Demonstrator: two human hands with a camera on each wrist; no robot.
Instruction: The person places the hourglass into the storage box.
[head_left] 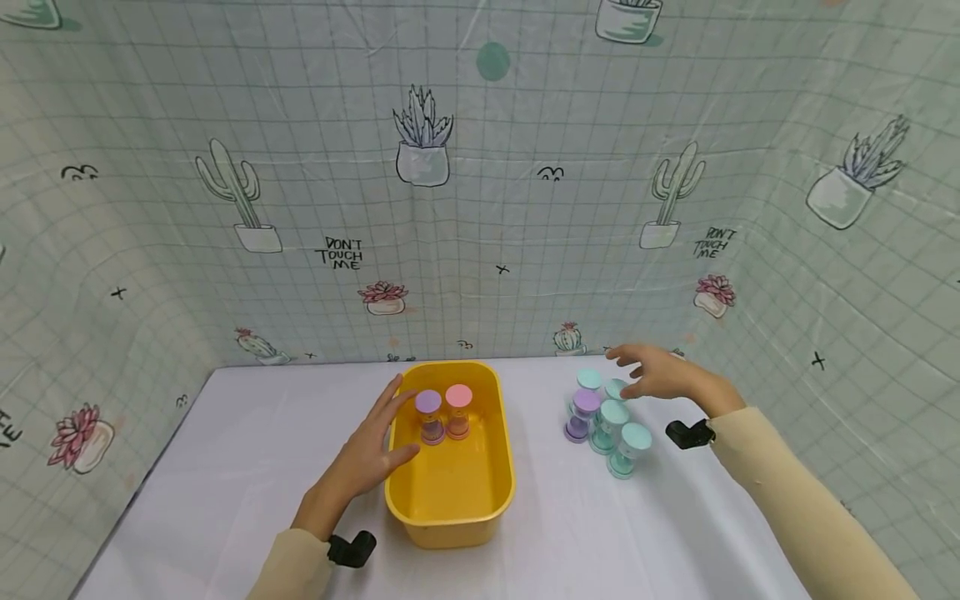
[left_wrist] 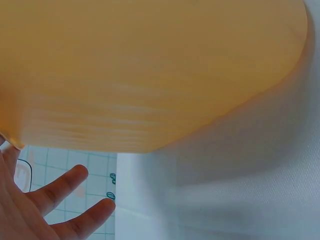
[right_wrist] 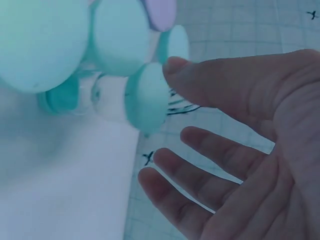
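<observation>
Beside the left wall of a yellow bin, my left hand has its fingers spread, fingertips and thumb at the rim. A purple-capped sand timer and a pink-capped sand timer stand inside the bin. Over on the right, my right hand hovers with loosely bent fingers at the back of a group of timers. Several of these are teal sand timers; one is a purple sand timer. In the right wrist view, the thumb overlaps a teal timer; contact cannot be told.
A white tabletop carries the bin and the timers. Behind it and along both sides hangs a grid-patterned cloth printed with cacti. The table's back edge lies just beyond the bin and the timers.
</observation>
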